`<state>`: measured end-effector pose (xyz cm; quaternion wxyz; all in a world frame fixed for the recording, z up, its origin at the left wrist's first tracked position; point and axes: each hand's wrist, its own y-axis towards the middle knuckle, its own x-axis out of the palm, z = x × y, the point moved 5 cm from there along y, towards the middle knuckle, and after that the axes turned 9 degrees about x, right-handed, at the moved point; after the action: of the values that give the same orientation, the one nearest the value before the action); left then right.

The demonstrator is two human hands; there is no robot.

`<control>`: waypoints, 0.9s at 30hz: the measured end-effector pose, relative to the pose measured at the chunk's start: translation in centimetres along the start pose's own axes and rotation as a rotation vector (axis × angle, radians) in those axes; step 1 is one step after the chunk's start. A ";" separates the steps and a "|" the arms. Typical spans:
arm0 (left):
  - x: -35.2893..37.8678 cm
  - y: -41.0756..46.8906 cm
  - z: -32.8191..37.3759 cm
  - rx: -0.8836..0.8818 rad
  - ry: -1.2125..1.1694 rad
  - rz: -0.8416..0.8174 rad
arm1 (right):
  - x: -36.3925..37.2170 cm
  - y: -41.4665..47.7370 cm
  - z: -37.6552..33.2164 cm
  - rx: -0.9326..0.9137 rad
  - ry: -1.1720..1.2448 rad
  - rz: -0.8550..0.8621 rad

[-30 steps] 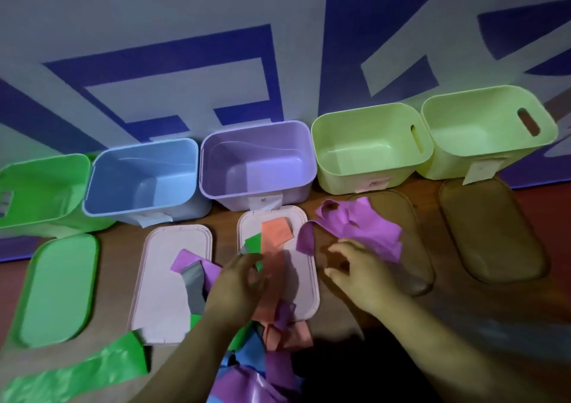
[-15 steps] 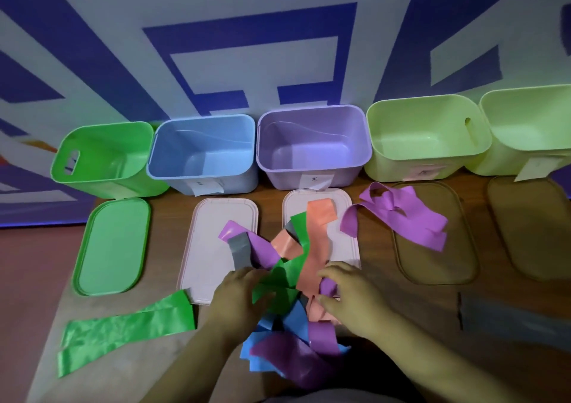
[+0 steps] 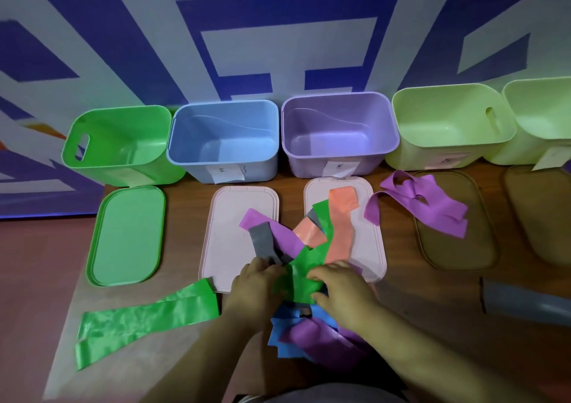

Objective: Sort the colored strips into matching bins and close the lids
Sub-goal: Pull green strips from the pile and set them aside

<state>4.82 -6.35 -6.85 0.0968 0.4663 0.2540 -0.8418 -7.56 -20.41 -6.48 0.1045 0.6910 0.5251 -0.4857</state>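
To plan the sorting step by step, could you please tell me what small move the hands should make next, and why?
Probably lift the crumpled green plastic strip clear of the mixed pile of strips. The right hand seems to pinch it, the left hand touches its other edge, and the bright green plastic bin at far left stands open and empty.

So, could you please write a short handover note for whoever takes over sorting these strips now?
Right hand pinches a green strip in the mixed pile; left hand is beside it, grip unclear.
The pile lies over the two pink lids; a long green strip, purple strips and a grey strip lie apart.
Done: nothing binned; the bins show no strips.
Left: sort every strip, close lids.
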 end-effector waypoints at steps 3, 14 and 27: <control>0.2 -0.3 -1.0 0.003 0.005 0.016 | -0.3 -0.1 -0.1 0.003 -0.011 0.078; -3.4 -3.3 -2.6 -0.087 -0.742 0.265 | -4.6 -0.9 -3.9 -0.026 0.237 -0.063; -11.8 -11.1 -10.3 -0.249 -0.817 0.717 | -1.8 3.2 -12.7 -0.148 0.279 -0.352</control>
<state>14.38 7.57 2.31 0.5220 0.1444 0.1189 -0.8322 2.25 -14.55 0.19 -0.0048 0.6397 0.6811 -0.3562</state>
